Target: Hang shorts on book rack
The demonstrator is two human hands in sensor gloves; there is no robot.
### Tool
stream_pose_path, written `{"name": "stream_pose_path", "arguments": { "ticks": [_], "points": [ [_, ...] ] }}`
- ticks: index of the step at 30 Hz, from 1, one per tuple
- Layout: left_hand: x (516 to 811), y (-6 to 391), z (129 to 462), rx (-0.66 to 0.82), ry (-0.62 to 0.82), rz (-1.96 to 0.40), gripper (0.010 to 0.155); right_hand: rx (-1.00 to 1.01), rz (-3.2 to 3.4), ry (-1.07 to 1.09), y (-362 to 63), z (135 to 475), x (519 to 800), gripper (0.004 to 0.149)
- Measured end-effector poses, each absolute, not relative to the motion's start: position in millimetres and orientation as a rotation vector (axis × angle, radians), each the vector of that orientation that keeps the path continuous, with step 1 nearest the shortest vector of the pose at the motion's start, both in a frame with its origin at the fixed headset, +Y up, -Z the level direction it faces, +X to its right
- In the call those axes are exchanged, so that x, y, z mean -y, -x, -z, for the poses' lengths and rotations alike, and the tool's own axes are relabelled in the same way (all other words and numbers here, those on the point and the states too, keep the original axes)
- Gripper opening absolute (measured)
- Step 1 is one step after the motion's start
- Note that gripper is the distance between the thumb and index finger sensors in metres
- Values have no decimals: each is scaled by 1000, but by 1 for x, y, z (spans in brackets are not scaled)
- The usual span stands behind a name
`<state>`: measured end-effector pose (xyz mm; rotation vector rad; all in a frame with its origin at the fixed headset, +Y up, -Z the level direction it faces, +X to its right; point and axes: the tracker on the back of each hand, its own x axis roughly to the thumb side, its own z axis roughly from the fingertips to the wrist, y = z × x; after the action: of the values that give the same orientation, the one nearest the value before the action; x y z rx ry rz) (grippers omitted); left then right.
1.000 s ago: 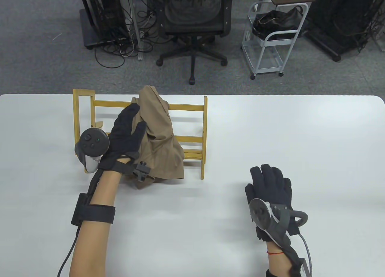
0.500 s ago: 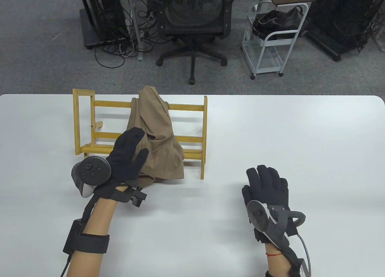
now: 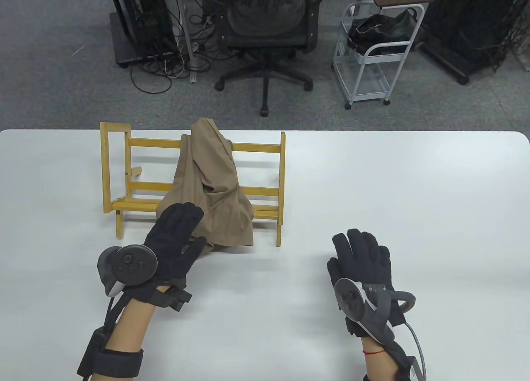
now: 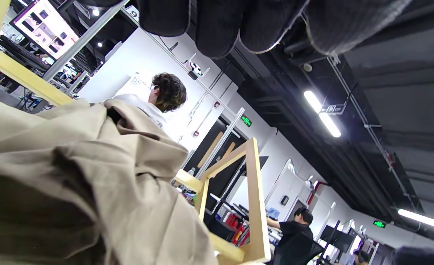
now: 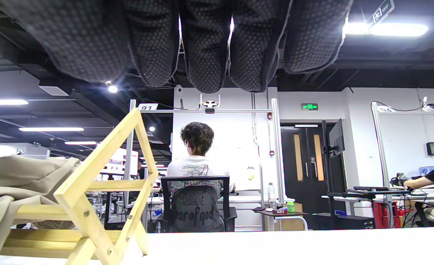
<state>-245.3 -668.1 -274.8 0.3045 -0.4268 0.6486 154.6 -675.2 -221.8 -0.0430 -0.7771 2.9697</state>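
Tan shorts [image 3: 215, 182] hang draped over the top rail of the wooden book rack [image 3: 124, 143] at the table's back left, spilling down over its front shelf; they also show in the left wrist view [image 4: 73, 176] and the right wrist view [image 5: 14, 176]. My left hand [image 3: 176, 236] is open with fingers spread, just in front of the rack, its fingertips [image 3: 182, 209] over the shorts' lower left edge; it holds nothing. My right hand [image 3: 360, 257] lies open and flat on the table to the right of the rack, holding nothing.
The white table [image 3: 393, 190] stretches right of the rack. Beyond its far edge stand an office chair [image 3: 265, 29], a white trolley [image 3: 372, 54] and cable-strewn equipment racks [image 3: 140, 21].
My left hand has drawn back toward me, from up on the shorts by the top rail down to their lower edge. My right hand has shifted slightly left and toward me.
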Motion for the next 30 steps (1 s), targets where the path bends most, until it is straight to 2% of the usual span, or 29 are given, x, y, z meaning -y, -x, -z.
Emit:
{"name": "stream_pose_path", "arguments": {
  "ticks": [8, 15, 30],
  "points": [
    [676, 249, 254, 438, -284, -569, 63, 779, -2960, -37, -142, 217, 673, 56],
    [682, 246, 235, 509, -320, -535, 62, 774, -2957, -89, -133, 211, 671, 56],
    [695, 235, 230, 554, -236, -489, 61, 676, -2966, -214, -113, 208, 679, 56]
  ]
}}
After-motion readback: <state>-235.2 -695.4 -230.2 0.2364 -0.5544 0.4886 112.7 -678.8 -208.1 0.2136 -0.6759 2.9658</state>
